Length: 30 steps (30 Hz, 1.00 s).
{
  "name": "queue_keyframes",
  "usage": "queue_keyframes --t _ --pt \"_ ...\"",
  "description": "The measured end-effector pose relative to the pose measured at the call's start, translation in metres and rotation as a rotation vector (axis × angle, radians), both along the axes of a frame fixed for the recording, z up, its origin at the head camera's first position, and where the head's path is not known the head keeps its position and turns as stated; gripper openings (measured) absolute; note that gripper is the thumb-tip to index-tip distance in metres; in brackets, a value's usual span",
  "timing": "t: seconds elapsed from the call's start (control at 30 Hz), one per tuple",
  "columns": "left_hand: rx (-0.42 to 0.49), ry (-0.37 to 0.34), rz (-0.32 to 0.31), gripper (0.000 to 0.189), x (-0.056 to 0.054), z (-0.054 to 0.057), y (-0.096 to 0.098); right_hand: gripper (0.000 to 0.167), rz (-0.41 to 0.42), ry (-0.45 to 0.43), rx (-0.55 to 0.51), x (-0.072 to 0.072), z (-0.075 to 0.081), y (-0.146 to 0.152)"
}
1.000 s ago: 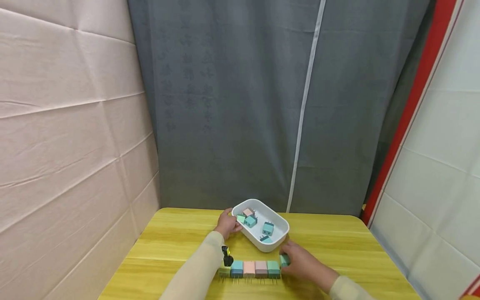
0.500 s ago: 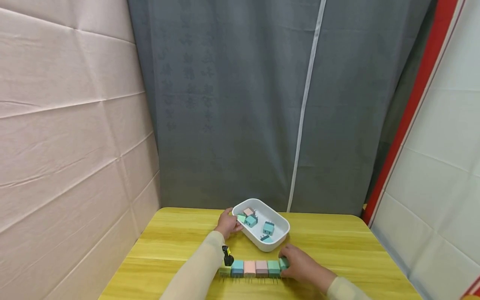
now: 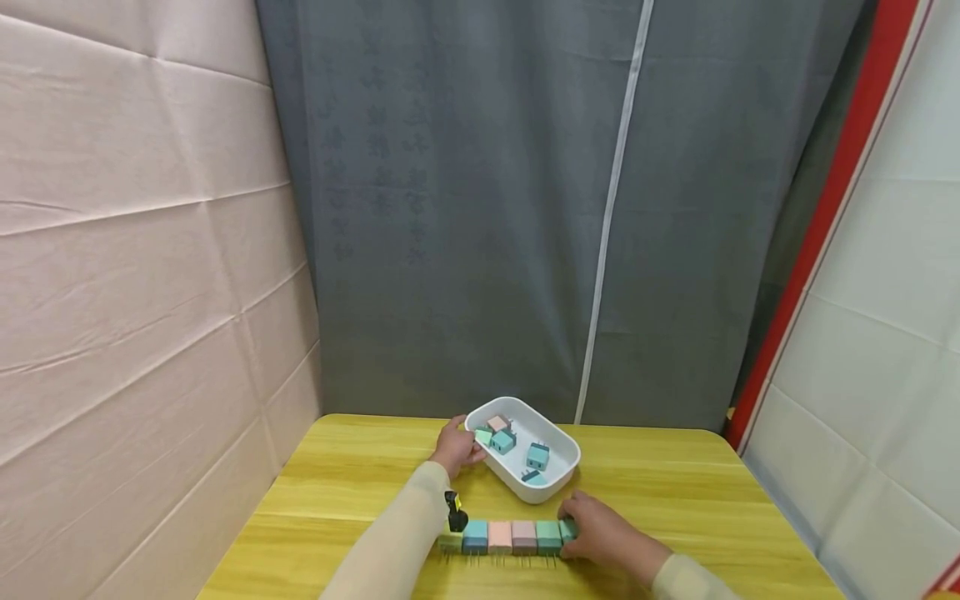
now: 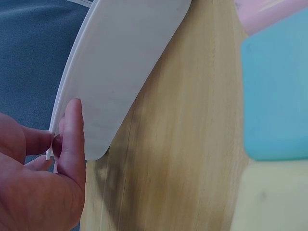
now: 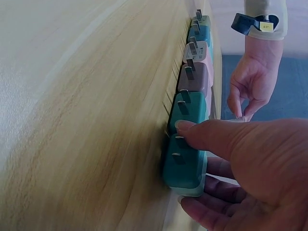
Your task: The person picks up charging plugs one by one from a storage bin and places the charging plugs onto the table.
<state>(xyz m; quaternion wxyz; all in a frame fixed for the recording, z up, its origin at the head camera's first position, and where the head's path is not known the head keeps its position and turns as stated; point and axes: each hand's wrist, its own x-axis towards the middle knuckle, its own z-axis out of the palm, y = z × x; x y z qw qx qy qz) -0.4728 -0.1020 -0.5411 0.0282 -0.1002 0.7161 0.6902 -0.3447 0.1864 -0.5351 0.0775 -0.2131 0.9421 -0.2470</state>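
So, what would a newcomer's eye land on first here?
Probably the row of pastel plugs on the yellow table, low in the head view, its right-end green plug pinched in the right grip. Then the white tub behind it, loose plugs inside, held in the left grip.

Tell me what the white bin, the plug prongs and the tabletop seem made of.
White bin: probably plastic; smooth matte wall, thin rim, rounded corners.
Plug prongs: apparently shiny metal; flat blades with bright glints.
Tabletop: satiny wood or laminate; streaked grain fits either.
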Motion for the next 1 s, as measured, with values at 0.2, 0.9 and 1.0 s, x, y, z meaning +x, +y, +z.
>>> queue_keyframes --t 0.2,0.9,1.0 --pt "-0.006 0.007 0.000 0.064 -0.0015 -0.0029 -0.0001 0.039 -0.011 -0.024 0.012 -0.0015 -0.0028 -0.0004" --pt "-0.012 0.017 0.001 0.065 -0.0018 -0.0034 -0.0011 0.046 -0.012 -0.035 -0.019 -0.0013 0.0029 -0.0002" --pt "-0.013 0.018 0.002 0.066 -0.0014 -0.0028 -0.0010 0.049 -0.019 -0.011 -0.047 -0.0036 0.0068 0.0016"
